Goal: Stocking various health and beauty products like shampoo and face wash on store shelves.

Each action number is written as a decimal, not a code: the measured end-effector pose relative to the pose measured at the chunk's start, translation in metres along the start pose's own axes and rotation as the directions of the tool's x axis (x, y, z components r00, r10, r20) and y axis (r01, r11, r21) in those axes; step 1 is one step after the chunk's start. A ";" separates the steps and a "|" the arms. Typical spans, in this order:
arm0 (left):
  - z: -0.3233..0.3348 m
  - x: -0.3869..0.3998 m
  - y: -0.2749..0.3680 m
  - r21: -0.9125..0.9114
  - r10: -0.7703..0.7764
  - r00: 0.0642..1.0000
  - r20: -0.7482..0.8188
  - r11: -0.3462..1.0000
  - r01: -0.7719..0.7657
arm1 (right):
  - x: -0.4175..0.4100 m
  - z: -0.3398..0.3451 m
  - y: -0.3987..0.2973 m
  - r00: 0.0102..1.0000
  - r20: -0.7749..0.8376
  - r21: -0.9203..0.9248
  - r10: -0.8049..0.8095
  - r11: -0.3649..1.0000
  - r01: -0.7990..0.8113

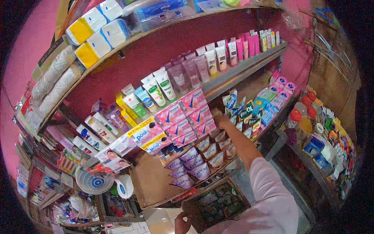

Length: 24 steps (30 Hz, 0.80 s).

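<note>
My right hand (221, 119) reaches forward to the right edge of the pink Rexona sachet strips (190, 117) that hang from the shelf edge; its fingers are partly hidden, so its grip is unclear. Low in the view, my left hand (182, 223) hangs with curled fingers, beside a dark crate of packets (217, 201). Left of the Rexona strips hang Posh sachets (146, 133). Below them, Kispray pouches in purple (192, 163) and brown (216, 153) stand in rows on a lower wooden shelf.
Upright cosmetic tubes (163, 84) line the upper wooden shelf (245, 64). More pouches (248, 112) stand at the right of the lower shelf. A white fan (95, 180) is at the left. A side table (304, 161) holds red-lidded jars (295, 115) at the right.
</note>
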<state>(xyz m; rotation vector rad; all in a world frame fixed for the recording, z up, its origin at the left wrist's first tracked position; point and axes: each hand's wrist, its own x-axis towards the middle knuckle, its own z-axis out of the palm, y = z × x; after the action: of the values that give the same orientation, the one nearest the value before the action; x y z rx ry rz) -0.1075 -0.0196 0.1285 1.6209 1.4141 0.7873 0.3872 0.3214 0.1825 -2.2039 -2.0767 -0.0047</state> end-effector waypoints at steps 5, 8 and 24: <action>-0.004 0.004 -0.006 0.105 0.107 0.991 0.079 0.988 -0.115 | 0.003 0.016 -0.001 0.995 -0.037 -0.036 0.097 0.995 -0.098; -0.010 0.000 -0.005 0.270 0.168 0.983 0.080 0.945 -0.184 | -0.005 0.020 -0.003 0.981 -0.195 -0.043 -0.015 0.999 0.007; -0.028 0.003 -0.052 0.122 0.232 0.964 0.129 0.961 -0.247 | -0.155 -0.043 -0.048 0.883 -0.467 0.321 0.040 0.939 0.127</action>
<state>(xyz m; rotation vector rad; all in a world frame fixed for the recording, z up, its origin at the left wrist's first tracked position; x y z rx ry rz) -0.1555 -0.0099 0.0956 1.9395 1.2281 0.7333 0.3333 0.1664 0.2162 -1.7342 -1.7059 -0.1522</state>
